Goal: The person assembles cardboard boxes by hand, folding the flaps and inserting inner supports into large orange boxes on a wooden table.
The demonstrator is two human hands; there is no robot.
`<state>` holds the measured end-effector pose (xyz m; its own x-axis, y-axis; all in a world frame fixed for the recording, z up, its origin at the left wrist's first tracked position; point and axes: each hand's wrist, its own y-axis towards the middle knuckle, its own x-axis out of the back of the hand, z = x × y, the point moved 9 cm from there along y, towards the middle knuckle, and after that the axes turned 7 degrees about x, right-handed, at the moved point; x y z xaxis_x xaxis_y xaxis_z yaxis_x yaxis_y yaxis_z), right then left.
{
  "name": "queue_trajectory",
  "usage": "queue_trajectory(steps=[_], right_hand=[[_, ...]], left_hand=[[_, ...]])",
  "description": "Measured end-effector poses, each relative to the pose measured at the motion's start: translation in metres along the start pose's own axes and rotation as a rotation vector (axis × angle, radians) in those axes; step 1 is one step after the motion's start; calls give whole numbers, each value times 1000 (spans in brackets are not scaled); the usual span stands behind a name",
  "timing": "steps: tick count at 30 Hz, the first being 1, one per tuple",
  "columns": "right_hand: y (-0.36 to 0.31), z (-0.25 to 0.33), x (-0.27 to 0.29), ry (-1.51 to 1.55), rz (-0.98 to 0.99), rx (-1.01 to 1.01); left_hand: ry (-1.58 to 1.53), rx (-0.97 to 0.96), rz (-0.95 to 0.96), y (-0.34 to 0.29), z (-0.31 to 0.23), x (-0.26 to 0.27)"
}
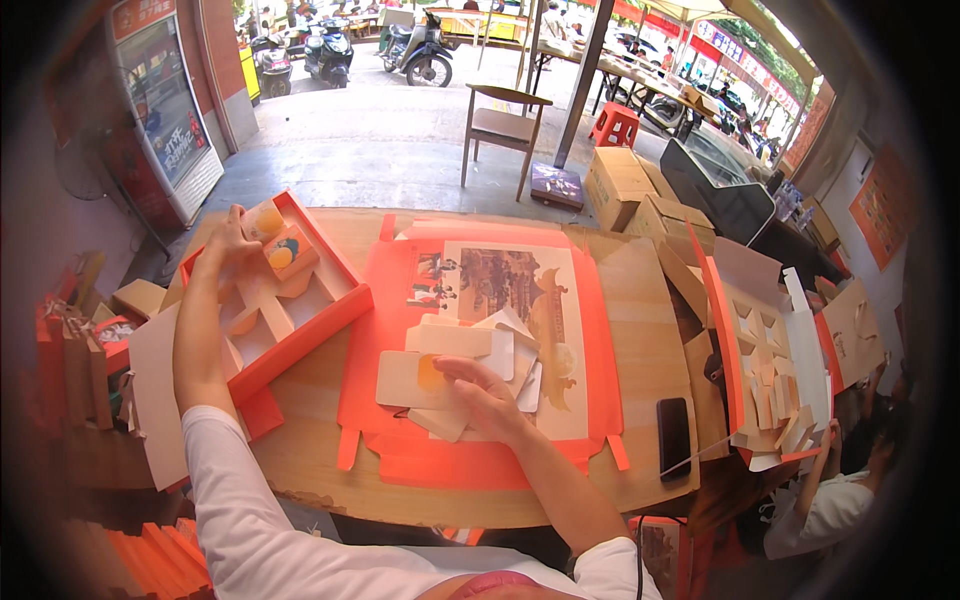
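At the left, my left hand (232,238) reaches into a red open gift box (300,335) with cream dividers. Its fingers close around a small printed carton (263,221) in the far corner compartment. A second small carton (290,254) with a dark and yellow picture sits beside it. Over the middle of the table, my right hand (485,398) has its fingers on the right end of a flat cream carton (400,379) with a yellow round print. That carton lies on a loose pile of flat cream cartons (455,340); the fingers partly hide it.
Beneath the pile lies a red-edged printed sheet (590,400) on the wooden table (640,300). A black phone (674,437) lies near the right edge. Further right stands another open box (765,370) of cream pieces, with another person's arm (818,475) next to it. Cardboard boxes (615,185) stand behind.
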<state>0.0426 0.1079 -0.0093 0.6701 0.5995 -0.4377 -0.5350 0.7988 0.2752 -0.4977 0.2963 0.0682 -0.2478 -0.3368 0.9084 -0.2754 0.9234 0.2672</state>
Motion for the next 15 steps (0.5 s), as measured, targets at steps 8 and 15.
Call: queue_trajectory(steps=[8,15], right_hand=[[-5,4,6,-3,-45,-10],[-5,2,3,39,-64,-42]], left_hand=[[-486,88,-159,-3,-5,6],[-838,-245,-102,-86,-171,78]])
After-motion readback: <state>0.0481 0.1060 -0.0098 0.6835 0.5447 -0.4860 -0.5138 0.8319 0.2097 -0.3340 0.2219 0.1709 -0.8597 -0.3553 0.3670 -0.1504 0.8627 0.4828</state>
